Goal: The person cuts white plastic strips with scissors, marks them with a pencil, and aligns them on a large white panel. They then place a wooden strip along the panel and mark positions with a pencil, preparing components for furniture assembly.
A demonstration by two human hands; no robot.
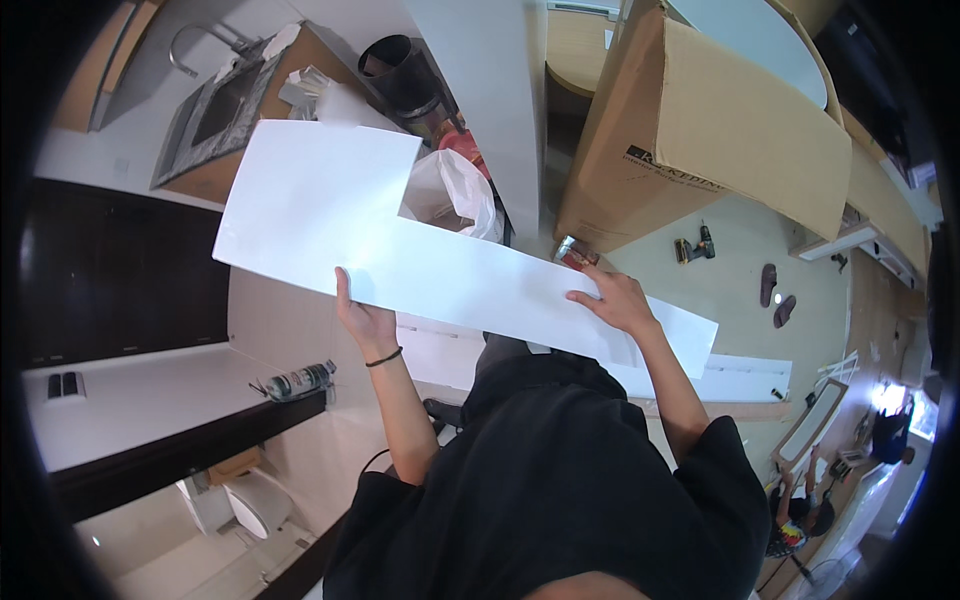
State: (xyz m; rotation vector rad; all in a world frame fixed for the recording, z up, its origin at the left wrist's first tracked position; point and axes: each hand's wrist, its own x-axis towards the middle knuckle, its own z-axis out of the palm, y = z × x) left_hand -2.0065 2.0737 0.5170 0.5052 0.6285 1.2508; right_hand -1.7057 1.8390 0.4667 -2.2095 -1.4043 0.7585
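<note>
At nine o'clock the left hand [368, 325] has its fingers gripping a white panel [450, 272] that spans ten to three; at three the right hand [620, 302] clasps its far edge, with a cardboard box [690, 125] at two

The left arm [400, 420] and right arm [677, 390] both reach forward, the left hand [366, 324] with its thumb pointing ahead and its other fingers hidden, the right hand [622, 303] with its back facing up, its thumb pointing left and its fingertips hard to see.
</note>
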